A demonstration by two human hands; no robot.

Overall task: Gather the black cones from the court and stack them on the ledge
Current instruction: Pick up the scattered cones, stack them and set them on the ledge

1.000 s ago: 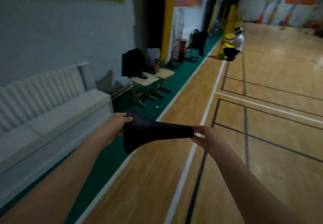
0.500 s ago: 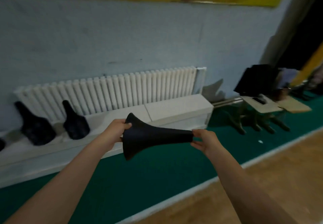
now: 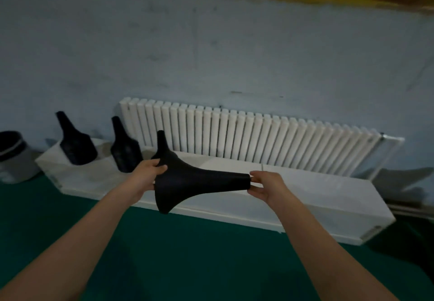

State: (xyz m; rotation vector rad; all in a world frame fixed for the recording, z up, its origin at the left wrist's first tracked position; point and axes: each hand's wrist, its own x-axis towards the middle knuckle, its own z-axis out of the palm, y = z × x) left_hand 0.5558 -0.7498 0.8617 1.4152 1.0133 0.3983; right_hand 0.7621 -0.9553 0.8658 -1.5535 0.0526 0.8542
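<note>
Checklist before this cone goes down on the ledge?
1. Grip: left hand grips the held cone at its base, right hand pinches its tip: ok.
2. Held cone upright: not ok, it lies sideways, tip pointing right.
3. Nearest ledge cone standing upright: ok.
4. Bare room on the ledge right of it: ok.
5. Inside of the held base clear: cannot tell, hidden.

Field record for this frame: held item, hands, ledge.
held item: black cone, sideways, tip pointing right
left hand: grips its wide base
right hand: pinches its narrow tip
ledge: white, below a radiator
on ledge: three upright cones: left cone, middle cone, right cone partly hidden
floor, left: grey bin
</note>
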